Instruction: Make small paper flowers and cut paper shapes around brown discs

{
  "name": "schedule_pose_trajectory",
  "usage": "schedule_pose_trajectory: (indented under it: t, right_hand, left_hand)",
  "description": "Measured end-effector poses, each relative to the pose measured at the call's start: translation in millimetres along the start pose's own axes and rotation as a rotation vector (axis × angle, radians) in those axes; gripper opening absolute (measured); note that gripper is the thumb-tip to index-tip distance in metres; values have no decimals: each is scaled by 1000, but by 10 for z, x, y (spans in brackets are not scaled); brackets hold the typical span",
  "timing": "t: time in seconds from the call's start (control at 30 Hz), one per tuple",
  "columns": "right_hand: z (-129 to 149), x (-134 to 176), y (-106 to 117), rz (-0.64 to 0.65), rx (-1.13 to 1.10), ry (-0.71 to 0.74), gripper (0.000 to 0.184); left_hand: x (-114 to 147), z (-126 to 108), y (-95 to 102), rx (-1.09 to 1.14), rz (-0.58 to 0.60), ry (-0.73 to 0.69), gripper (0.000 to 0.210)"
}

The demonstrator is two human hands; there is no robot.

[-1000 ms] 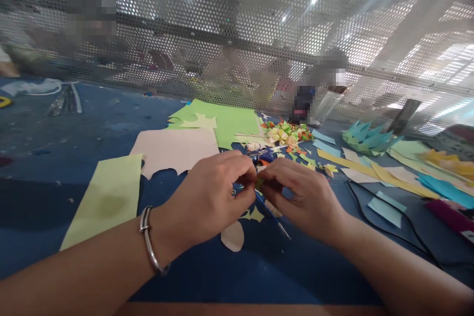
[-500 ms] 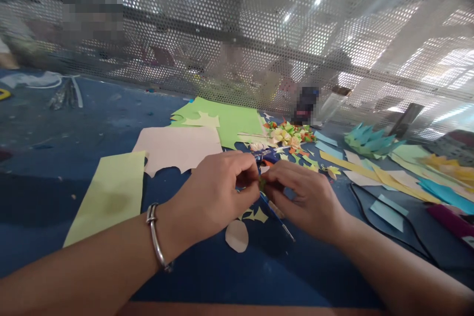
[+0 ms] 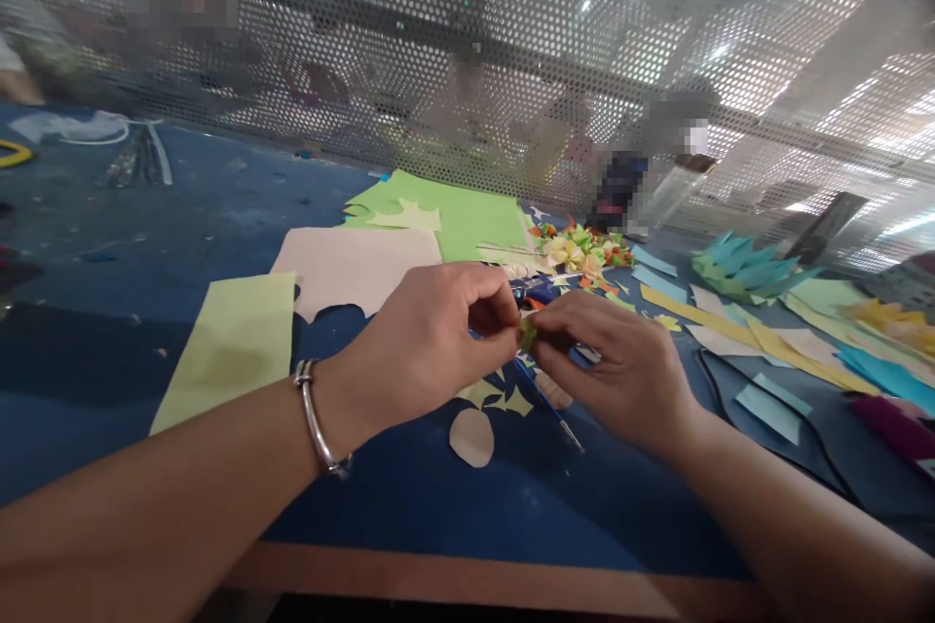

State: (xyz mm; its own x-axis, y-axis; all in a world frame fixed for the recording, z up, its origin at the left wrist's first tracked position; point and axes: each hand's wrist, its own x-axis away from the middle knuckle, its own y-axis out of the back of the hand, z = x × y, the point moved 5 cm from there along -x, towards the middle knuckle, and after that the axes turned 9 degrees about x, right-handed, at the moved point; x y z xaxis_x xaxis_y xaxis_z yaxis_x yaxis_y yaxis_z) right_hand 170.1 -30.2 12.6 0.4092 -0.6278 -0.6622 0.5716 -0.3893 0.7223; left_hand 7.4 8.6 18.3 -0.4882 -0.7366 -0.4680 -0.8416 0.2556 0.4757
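Note:
My left hand (image 3: 445, 336) and my right hand (image 3: 614, 360) meet over the middle of the table, thumbs and fingers pinched together. Between their fingertips is a small yellow-green paper piece (image 3: 526, 335), mostly hidden by the fingers. Beneath my hands lies a thin blue-handled brush (image 3: 556, 414) with a metal end. A pale oval paper cutout (image 3: 471, 438) rests just below my left hand. Beside it are pointed yellow-green paper cutouts (image 3: 511, 400). A silver bangle (image 3: 316, 419) circles my left wrist.
Left and behind lie a yellow-green sheet (image 3: 226, 341), a pink sheet (image 3: 357, 263) and a green sheet (image 3: 467, 214). Small paper flowers (image 3: 580, 251) pile up behind my right hand. Rightward are paper strips (image 3: 760, 336), a blue paper crown-like piece (image 3: 749, 268) and a black cord (image 3: 825, 453). A perforated screen (image 3: 409, 68) stands behind.
The view has tilted down a little, so the table's front edge shows more. Both hands stay pinched together around the small paper piece, which now shows slightly more.

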Motion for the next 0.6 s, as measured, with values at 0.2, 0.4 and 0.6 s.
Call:
schedule_pose_trajectory:
  t: [0.2, 0.4, 0.6]
  right_hand:
    - [-18, 11, 25, -61, 38, 36, 15]
    - [-31, 17, 14, -44, 18, 29, 13]
    - [-73, 24, -29, -15, -16, 27, 13]
  left_hand:
    - [5, -41, -27, -46, -40, -77, 9]
    - [-26, -30, -15, -72, -3, -53, 9]
    - [-14, -3, -18, -99, -23, -67, 11]
